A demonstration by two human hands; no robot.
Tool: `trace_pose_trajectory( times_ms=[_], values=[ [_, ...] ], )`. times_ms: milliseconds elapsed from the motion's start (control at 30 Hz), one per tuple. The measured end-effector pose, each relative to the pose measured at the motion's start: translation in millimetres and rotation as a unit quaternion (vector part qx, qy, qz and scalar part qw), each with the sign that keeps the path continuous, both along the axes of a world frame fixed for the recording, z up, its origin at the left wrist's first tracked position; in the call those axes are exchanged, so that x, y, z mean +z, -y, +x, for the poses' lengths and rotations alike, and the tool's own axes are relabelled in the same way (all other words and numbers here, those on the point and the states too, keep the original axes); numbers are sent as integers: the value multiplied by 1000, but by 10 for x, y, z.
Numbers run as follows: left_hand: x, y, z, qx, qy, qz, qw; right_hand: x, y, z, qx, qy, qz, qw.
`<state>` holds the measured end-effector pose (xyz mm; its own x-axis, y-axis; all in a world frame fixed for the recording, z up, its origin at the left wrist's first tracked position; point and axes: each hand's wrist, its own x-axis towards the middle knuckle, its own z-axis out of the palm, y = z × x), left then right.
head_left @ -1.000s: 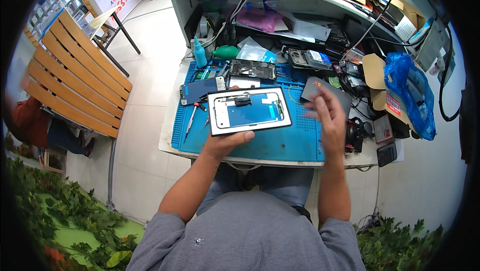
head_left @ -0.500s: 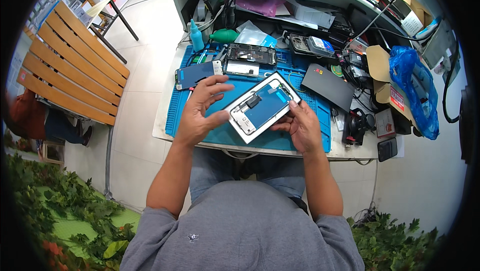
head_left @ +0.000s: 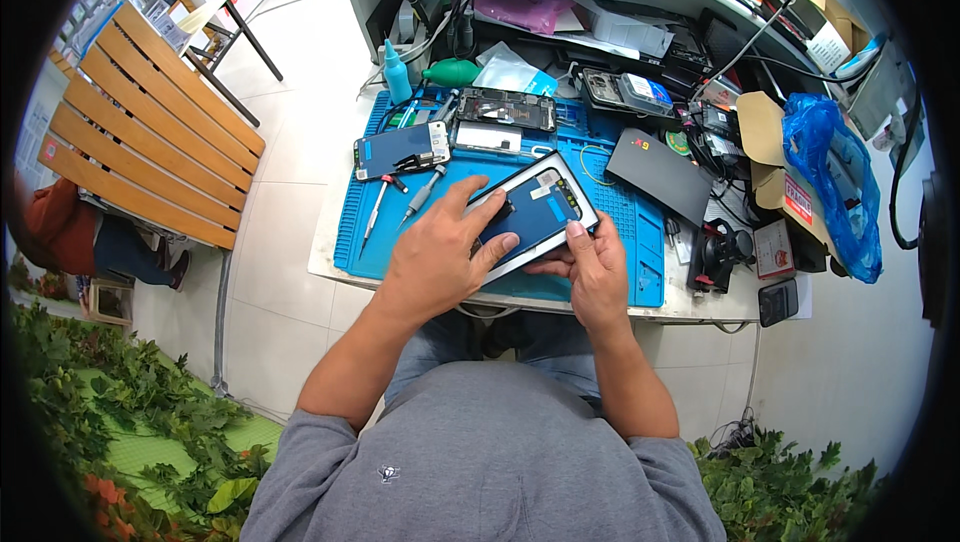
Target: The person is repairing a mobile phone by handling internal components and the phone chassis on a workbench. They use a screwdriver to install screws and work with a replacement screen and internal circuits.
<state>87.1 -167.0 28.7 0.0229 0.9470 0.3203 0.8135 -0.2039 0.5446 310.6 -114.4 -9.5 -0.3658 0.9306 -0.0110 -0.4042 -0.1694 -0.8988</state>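
My right hand point(head_left: 600, 277) grips the near right side of a shallow white box point(head_left: 584, 204) with a dark outer edge, its thumb on the rim. In the box lies a phone screen assembly point(head_left: 535, 225), blue-backed with a small pale label. Over the box's left end reaches my left hand point(head_left: 445, 247), fingers apart, thumb and forefinger over the screen. It hides that end, so whether the fingertips pinch anything there is unclear. Another phone screen point(head_left: 400, 150) lies on the blue work mat point(head_left: 375, 252), left of the box. Below it rest a red-tipped screwdriver point(head_left: 373, 217) and a grey screwdriver point(head_left: 424, 194).
An opened phone point(head_left: 505, 109) lies behind the box. A light-blue bottle point(head_left: 396, 74) and a green blower bulb point(head_left: 452, 73) stand back left. Right of the mat are a dark flat box point(head_left: 658, 174), cables, and a cardboard box point(head_left: 765, 147) with a blue plastic bag point(head_left: 830, 182).
My left hand has moved right and over the box, covering its left end. The box has shifted slightly. The two screwdrivers on the mat now show in full.
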Motion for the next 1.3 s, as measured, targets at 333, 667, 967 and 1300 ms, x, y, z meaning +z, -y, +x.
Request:
trace_pose_trajectory(
  times_ms=[333,667,967,1300],
  values=[
    [-282,-194,-37,17,358,-59,932,-115,-32,-111,-82,28,36,996],
    [50,-138,50,-30,266,-3,963,-92,-171,-82,-88,42,42,994],
    [-118,-297,110,-19,374,-76,924,-6,-232,-225,-227,168,113,952],
    [-275,-210,-72,-1,629,-72,774,117,-1245,638,-196,422,225,856]
  ],
)
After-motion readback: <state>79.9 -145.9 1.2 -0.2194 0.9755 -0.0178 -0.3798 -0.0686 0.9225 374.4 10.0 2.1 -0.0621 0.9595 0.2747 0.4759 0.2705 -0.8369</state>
